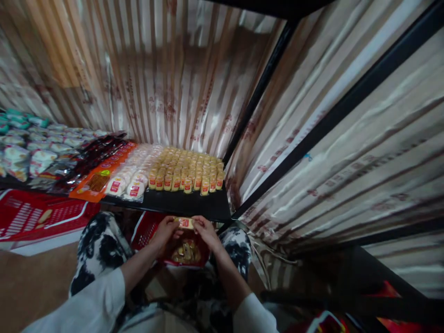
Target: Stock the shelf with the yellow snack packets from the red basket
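Between both hands I hold a small yellow packaged snack (184,223) with a red and white label. My left hand (168,230) grips its left end and my right hand (205,228) its right end, just in front of the shelf edge. Below them, between my knees, a red basket (147,227) holds several more yellow packs (186,252). On the black shelf (187,202) ahead, rows of matching yellow packs (187,169) stand closely lined up.
Left of the yellow packs lie round white packaged snacks (135,186), orange packets (95,182), dark packets (90,156) and white bags (43,159). Another red basket (74,212) is at lower left. A black metal post (262,97) and striped curtain (166,69) bound the shelf.
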Available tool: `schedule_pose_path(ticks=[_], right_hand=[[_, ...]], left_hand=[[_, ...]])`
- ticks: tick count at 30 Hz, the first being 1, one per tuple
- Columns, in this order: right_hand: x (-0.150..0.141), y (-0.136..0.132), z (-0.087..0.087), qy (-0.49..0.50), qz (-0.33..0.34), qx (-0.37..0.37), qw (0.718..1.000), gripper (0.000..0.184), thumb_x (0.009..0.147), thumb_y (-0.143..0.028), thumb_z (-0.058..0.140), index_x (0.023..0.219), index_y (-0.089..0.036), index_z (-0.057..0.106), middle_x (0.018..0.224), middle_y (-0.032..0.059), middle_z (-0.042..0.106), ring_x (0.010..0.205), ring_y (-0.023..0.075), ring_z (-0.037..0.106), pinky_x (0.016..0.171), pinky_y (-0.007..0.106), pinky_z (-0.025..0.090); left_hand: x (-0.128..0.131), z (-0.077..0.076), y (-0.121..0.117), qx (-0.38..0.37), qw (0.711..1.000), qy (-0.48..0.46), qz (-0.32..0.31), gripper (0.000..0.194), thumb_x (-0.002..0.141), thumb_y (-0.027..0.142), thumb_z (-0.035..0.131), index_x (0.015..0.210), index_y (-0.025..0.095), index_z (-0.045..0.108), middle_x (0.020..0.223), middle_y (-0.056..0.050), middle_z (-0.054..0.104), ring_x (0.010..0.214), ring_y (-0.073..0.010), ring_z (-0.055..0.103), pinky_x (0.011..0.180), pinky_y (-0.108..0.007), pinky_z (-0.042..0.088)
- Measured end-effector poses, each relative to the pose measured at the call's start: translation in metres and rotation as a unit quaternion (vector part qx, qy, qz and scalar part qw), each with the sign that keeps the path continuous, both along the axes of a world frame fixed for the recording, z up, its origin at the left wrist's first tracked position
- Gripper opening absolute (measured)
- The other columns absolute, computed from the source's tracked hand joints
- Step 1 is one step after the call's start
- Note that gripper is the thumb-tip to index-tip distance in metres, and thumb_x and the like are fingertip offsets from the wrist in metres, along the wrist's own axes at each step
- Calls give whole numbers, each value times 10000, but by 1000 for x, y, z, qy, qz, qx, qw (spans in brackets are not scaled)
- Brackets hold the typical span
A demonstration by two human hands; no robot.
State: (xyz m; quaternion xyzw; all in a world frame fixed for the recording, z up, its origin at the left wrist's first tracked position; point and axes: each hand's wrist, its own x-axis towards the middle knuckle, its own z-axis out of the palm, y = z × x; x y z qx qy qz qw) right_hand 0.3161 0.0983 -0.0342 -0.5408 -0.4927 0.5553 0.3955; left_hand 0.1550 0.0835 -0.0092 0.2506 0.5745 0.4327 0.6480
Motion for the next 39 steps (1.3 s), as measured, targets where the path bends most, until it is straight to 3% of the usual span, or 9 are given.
schedule_pose_path(ticks=[5, 9, 11, 16, 22, 28, 33, 39], right_hand=[[0, 15, 3, -69, -7, 87, 994, 287, 725, -442, 577, 857, -193, 634, 790, 23, 649, 716, 158, 591, 677, 275, 473], [1, 34, 6, -152, -34, 125, 980, 236, 751, -377, 552, 883, -202, 643, 764, 10, 635, 684, 144, 577, 685, 273, 482], [1, 43, 9, -180, -55, 138, 972, 261, 755, -338, 546, 963, -203, 627, 770, 4, 613, 646, 125, 561, 669, 261, 484], [-3, 62, 17, -192, -146, 206, 948, 436, 762, -268, 520, 1187, -171, 528, 914, 49, 540, 628, 95, 541, 639, 244, 499], [6, 71, 0, -216, -193, 267, 919, 366, 816, -225, 431, 1133, -153, 599, 1024, 114, 485, 785, 138, 560, 629, 242, 518], [6, 77, -10, -271, -212, 313, 885, 377, 824, -164, 402, 1140, -189, 605, 1202, 124, 471, 1083, 204, 496, 934, 373, 442], [4, 83, -8, -273, -227, 280, 892, 419, 805, -148, 400, 1181, -196, 580, 1207, 117, 488, 1127, 213, 469, 924, 366, 446], [7, 86, -7, -255, -251, 245, 901, 433, 797, -140, 386, 1185, -194, 570, 1190, 100, 507, 1101, 196, 500, 882, 315, 466]], left_hand=[[-2, 13, 34, 99, 992, 77, -15, 218, 752, 103, 580, 955, 161, 528, 603, 51, 583, 426, -73, 527, 417, -162, 408], [2, 20, 65, 179, 969, 171, -27, 294, 679, 124, 661, 958, 160, 574, 676, 14, 626, 560, -112, 581, 546, -203, 470], [7, 27, 79, 225, 943, 241, -41, 289, 694, 142, 649, 976, 161, 583, 752, -15, 646, 665, -141, 609, 641, -240, 493], [23, 49, 110, 332, 846, 403, -109, 257, 750, 121, 572, 1004, 146, 591, 988, -84, 640, 928, -197, 595, 860, -316, 453], [39, 59, 128, 327, 778, 507, -175, 325, 817, 120, 479, 1135, 113, 549, 1128, -138, 585, 1034, -218, 559, 929, -320, 405], [48, 53, 137, 320, 748, 542, -210, 340, 840, 135, 460, 1174, 148, 523, 1171, -139, 550, 1026, -224, 566, 892, -316, 427], [54, 49, 141, 360, 721, 546, -227, 336, 853, 145, 440, 1180, 185, 508, 1175, -113, 507, 985, -200, 576, 848, -293, 450], [63, 44, 146, 341, 682, 602, -236, 374, 855, 110, 381, 1213, 156, 481, 1172, -138, 470, 900, -195, 598, 751, -270, 479]])
